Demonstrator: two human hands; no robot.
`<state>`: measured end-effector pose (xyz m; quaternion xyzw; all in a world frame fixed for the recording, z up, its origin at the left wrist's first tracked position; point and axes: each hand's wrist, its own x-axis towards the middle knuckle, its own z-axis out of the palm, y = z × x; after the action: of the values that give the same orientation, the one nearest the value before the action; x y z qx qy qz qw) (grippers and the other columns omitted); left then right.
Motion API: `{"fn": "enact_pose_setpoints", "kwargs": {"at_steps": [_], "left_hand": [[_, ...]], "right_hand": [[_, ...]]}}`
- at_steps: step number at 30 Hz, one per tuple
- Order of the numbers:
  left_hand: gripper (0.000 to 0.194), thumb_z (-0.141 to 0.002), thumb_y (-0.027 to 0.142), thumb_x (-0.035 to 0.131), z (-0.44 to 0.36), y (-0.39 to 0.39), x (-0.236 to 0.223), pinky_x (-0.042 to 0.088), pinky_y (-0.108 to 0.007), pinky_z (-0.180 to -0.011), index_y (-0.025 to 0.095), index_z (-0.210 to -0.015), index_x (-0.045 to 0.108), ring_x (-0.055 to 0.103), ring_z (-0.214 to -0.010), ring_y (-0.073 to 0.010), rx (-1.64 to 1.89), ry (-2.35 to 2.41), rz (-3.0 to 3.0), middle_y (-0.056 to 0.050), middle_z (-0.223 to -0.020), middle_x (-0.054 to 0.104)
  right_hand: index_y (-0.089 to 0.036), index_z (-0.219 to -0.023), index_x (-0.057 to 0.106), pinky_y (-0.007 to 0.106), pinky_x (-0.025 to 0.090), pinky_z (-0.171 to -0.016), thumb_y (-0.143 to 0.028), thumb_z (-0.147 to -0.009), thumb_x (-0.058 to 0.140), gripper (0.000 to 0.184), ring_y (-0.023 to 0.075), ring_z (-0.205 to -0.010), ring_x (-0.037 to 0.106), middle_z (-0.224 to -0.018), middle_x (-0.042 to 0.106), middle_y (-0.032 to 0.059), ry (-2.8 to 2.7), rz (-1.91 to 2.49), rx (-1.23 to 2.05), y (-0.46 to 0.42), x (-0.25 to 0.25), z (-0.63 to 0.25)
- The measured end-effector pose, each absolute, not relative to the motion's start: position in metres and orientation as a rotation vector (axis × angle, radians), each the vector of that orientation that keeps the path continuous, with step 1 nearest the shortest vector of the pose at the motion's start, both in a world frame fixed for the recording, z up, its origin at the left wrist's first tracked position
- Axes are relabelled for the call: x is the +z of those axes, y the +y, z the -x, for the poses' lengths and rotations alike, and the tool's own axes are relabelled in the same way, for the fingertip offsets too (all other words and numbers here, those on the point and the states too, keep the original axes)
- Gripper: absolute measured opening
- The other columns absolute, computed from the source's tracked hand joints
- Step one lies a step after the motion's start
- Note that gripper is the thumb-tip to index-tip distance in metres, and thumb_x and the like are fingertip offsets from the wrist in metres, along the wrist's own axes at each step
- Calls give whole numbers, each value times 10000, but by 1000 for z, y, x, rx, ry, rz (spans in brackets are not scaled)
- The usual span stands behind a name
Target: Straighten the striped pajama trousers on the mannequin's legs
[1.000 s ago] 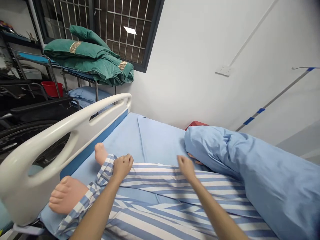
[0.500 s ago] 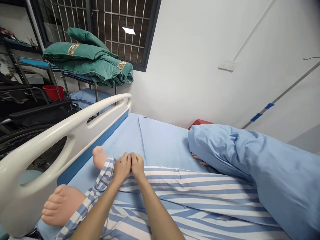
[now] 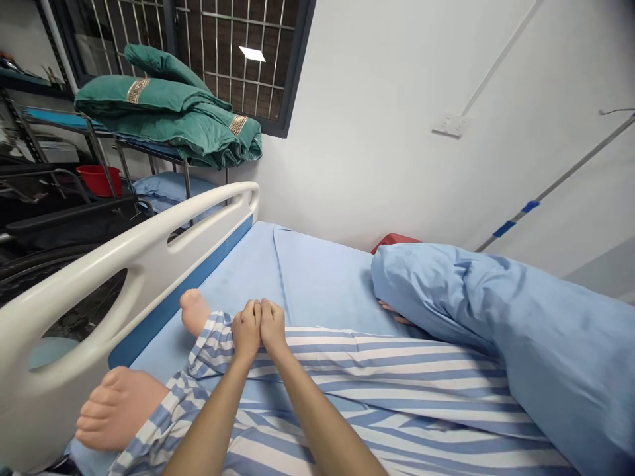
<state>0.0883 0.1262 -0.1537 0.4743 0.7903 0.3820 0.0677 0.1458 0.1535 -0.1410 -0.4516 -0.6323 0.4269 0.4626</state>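
A manikin in blue-and-white striped trousers (image 3: 377, 357) lies along the bed, with its near foot (image 3: 119, 410) and far foot (image 3: 194, 312) bare. My left hand (image 3: 247, 327) and my right hand (image 3: 272, 325) lie side by side, touching, over the far lower leg just above its ankle. Both hands are closed, with the fingers curled over the leg's far side, where the fingertips are hidden. A folded blue quilt (image 3: 446, 284) covers the upper part of the manikin. Some fingertips (image 3: 397, 314) of the manikin show from under its edge.
The white bed footboard (image 3: 99, 264) rises at the left, beyond the feet. Past it stand a wheelchair (image 3: 64, 225), a red bucket (image 3: 102, 180) and a rack holding green folded bedding (image 3: 169, 112). A white wall (image 3: 347, 165) runs along the bed's far side.
My left hand has turned slightly and shifted a little to the right, with its forearm. My right hand stays on the far leg. The view has shifted slightly.
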Motion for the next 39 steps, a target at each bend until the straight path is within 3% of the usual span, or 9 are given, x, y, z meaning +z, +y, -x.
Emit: {"fn": "enact_pose_setpoints", "kwargs": {"at_steps": [5,14,19,23,29,39], "left_hand": [[333,-881,344,306,-93,125,-151,203,-258,-548,209,-689,542,511,-589,-144,1011,2473,-1489,-27,-614,602],[368,-881,367,270,-95,129,-150,254,-254,-584,210,-778,587,526,-643,-151,1097,2387,-1444,-43,-708,641],[382,-859,389,284,-110,145,-130,285,-241,-561,195,-580,457,447,-565,-122,1357,2113,-1299,0,-552,512],[363,-856,381,270,-128,150,-130,283,-227,-524,206,-548,350,395,-520,-106,1548,2019,-1103,28,-496,406],[266,-864,320,330,-132,144,-152,228,-239,-547,208,-637,412,363,-515,-104,1326,2252,-1269,37,-531,440],[286,-867,332,321,-135,142,-147,177,-256,-544,214,-672,494,449,-568,-133,1073,2388,-1405,-9,-615,565]], "right_hand": [[-189,-485,371,247,224,-494,-396,-842,355,412,101,-476,321,-460,378,-41,-1841,1090,821,154,-120,-167],[-184,-515,385,230,245,-497,-380,-845,355,385,100,-503,342,-485,387,-40,-1784,1022,939,159,-150,-177],[-182,-533,381,226,278,-499,-415,-833,367,380,99,-519,339,-499,370,-42,-1556,974,1140,166,-144,-182],[-183,-541,370,225,288,-492,-415,-817,398,362,90,-506,317,-504,343,-50,-1392,945,1258,170,-141,-186],[-190,-531,319,223,273,-475,-420,-822,399,380,85,-503,296,-499,308,-56,-1397,985,1200,168,-146,-183],[-184,-508,343,236,229,-495,-411,-849,343,409,89,-496,304,-481,317,-50,-1777,1066,834,167,-123,-222]]}}
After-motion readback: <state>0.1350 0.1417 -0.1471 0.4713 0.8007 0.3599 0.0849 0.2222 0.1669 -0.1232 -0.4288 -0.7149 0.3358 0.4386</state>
